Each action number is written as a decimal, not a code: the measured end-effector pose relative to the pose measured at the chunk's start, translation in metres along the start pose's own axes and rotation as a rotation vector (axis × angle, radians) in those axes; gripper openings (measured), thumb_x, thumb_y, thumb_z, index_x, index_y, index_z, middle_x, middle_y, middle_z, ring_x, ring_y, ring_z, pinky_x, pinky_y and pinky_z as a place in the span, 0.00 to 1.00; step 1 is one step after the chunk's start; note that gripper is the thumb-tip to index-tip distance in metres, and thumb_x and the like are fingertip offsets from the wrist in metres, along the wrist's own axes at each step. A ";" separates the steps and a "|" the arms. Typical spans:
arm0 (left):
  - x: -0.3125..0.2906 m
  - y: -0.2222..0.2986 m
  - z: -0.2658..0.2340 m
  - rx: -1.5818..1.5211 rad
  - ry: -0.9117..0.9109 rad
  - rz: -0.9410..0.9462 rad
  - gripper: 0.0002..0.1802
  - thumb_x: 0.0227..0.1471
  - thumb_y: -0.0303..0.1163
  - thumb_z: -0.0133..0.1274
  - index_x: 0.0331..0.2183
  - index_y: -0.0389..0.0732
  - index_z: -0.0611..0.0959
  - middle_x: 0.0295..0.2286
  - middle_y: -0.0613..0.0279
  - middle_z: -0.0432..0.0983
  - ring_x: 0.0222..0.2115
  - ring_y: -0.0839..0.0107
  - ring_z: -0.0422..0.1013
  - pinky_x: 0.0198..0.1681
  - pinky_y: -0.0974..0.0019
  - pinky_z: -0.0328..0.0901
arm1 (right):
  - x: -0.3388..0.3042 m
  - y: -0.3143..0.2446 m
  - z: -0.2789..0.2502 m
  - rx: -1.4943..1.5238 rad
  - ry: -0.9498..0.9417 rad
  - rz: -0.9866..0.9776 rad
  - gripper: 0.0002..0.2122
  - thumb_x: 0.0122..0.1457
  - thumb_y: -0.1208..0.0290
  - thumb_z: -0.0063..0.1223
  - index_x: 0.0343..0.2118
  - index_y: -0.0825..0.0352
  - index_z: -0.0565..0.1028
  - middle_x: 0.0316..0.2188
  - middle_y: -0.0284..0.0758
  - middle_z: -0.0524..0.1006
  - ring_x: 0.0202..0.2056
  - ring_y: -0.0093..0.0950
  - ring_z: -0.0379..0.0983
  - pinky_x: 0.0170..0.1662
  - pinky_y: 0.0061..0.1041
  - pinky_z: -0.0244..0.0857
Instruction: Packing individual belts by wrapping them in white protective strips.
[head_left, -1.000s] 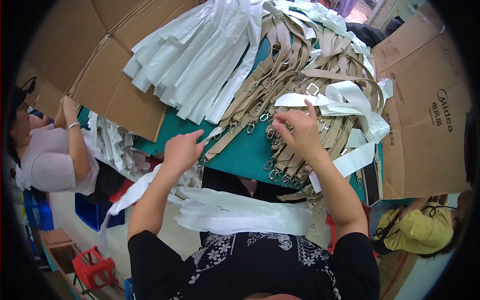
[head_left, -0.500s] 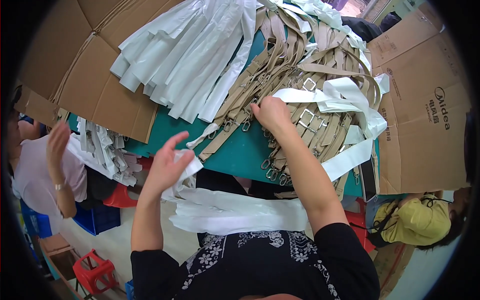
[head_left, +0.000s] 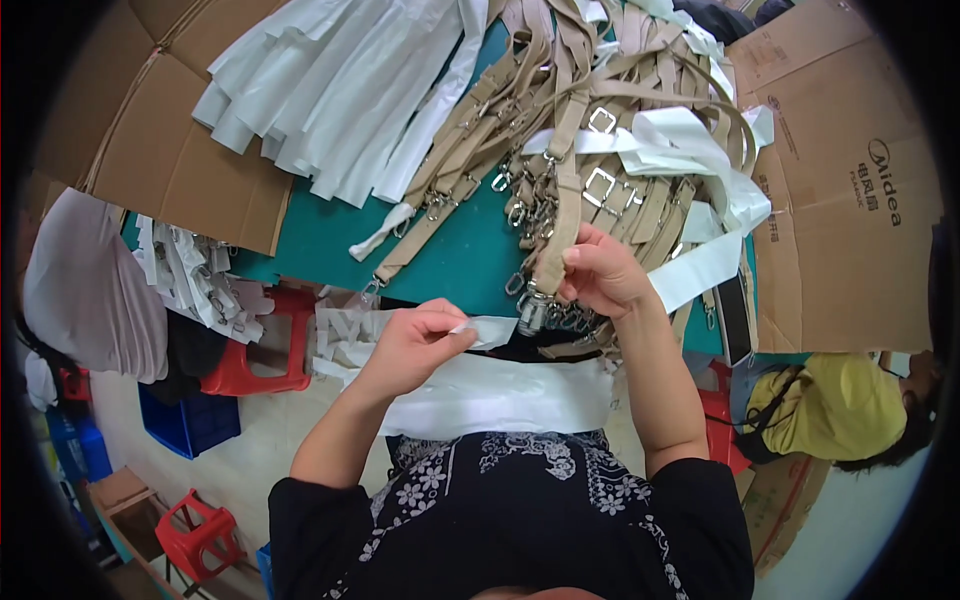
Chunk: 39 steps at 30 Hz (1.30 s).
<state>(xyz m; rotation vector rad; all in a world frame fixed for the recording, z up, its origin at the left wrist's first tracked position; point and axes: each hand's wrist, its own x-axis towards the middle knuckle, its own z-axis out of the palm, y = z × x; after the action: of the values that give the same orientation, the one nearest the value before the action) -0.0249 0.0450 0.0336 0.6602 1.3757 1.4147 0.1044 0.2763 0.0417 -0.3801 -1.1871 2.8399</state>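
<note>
My left hand [head_left: 420, 345] pinches a small white paper piece [head_left: 492, 331] over the table's near edge. My right hand [head_left: 606, 272] is closed on the lower end of a beige strap [head_left: 565, 215], pulled toward me from the pile. A metal snap hook [head_left: 534, 312] hangs from that end, close to the tip of the paper. Beyond lie many more beige straps [head_left: 470, 150] with silver buckles and hooks. A long white paper band [head_left: 690, 160] crosses the straps on the right. Below my hands, white sheet material [head_left: 510, 395] lies across my lap.
A fan of white wrapped strips [head_left: 330, 100] lies at the far left of the green table [head_left: 330, 245]. Cardboard [head_left: 200, 150] stands on the left, a carton [head_left: 830, 200] on the right. A phone [head_left: 734, 318] rests near the right edge. People sit on both sides, near red stools [head_left: 265, 345].
My right hand has drawn a strap end toward me out of the pile. My left hand has moved right and closed on the paper, near the hook. The left person's raised hand has gone.
</note>
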 end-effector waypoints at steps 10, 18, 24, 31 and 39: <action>0.002 -0.016 0.018 0.098 0.057 0.078 0.05 0.36 0.18 0.61 0.22 0.36 0.82 0.23 0.67 0.70 0.23 0.81 0.65 0.25 0.78 0.59 | -0.025 0.003 0.026 -0.187 0.153 -0.145 0.11 0.51 0.73 0.51 0.37 0.71 0.69 0.28 0.35 0.75 0.23 0.22 0.72 0.26 0.19 0.69; -0.001 -0.010 0.018 0.139 0.082 0.024 0.06 0.34 0.18 0.62 0.21 0.36 0.82 0.22 0.68 0.69 0.23 0.81 0.65 0.26 0.78 0.60 | -0.016 0.008 0.035 -0.406 0.115 -0.046 0.09 0.53 0.73 0.51 0.36 0.71 0.70 0.30 0.36 0.75 0.27 0.22 0.74 0.30 0.20 0.69; -0.007 -0.011 0.021 -0.003 0.140 -0.028 0.12 0.48 0.25 0.55 0.38 0.35 0.80 0.30 0.65 0.76 0.30 0.81 0.68 0.34 0.77 0.64 | -0.004 0.031 0.036 -0.495 0.126 -0.044 0.06 0.53 0.79 0.51 0.34 0.73 0.72 0.29 0.32 0.75 0.31 0.18 0.71 0.36 0.17 0.67; -0.010 -0.028 0.011 0.190 0.275 0.151 0.17 0.54 0.29 0.49 0.45 0.34 0.75 0.33 0.65 0.76 0.32 0.83 0.67 0.36 0.78 0.62 | 0.007 0.052 0.036 -0.548 0.159 0.137 0.08 0.51 0.77 0.54 0.35 0.73 0.75 0.27 0.32 0.76 0.28 0.19 0.71 0.33 0.18 0.66; 0.001 -0.038 0.015 0.273 0.405 0.248 0.17 0.53 0.29 0.50 0.45 0.34 0.75 0.32 0.60 0.77 0.32 0.81 0.70 0.36 0.76 0.64 | 0.007 0.049 0.064 -1.213 0.248 -0.242 0.06 0.46 0.74 0.56 0.23 0.72 0.75 0.19 0.34 0.73 0.24 0.21 0.72 0.27 0.20 0.66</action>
<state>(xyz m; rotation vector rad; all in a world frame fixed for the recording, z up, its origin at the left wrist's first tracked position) -0.0011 0.0456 0.0003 0.7688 1.8804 1.6337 0.0849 0.1987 0.0490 -0.5134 -2.4897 1.5000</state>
